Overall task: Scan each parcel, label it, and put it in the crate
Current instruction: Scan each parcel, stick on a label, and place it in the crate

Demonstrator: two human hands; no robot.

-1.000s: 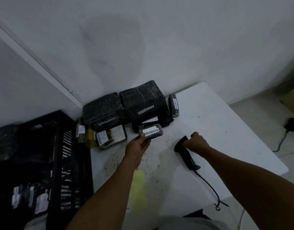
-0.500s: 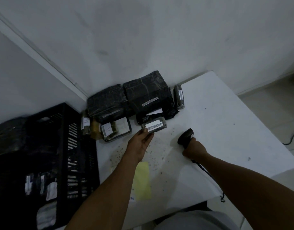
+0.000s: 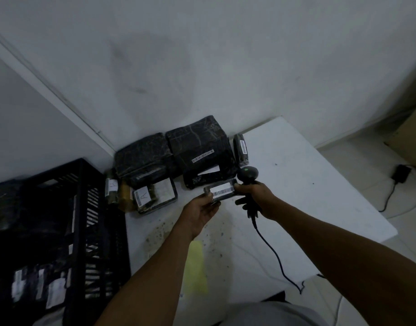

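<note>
My left hand [image 3: 201, 211] holds a small black parcel [image 3: 222, 190] with a white barcode label facing up, lifted above the white table [image 3: 308, 184]. My right hand [image 3: 257, 196] grips a black corded barcode scanner [image 3: 249, 175], its head right beside the parcel's right end with a green light showing. More black wrapped parcels [image 3: 197, 149] sit at the table's back corner. A black plastic crate [image 3: 68, 227] stands left of the table with labelled parcels inside.
A yellow sheet [image 3: 196, 267] lies on the table near me. Small parcels marked with a letter [image 3: 153, 196] rest at the table's left edge. The scanner cable [image 3: 273, 252] trails off the front edge. A power adapter [image 3: 401, 174] lies on the floor at right.
My right hand has lifted the scanner off the table and brought it up to the parcel. My left hand has raised the parcel slightly toward it.
</note>
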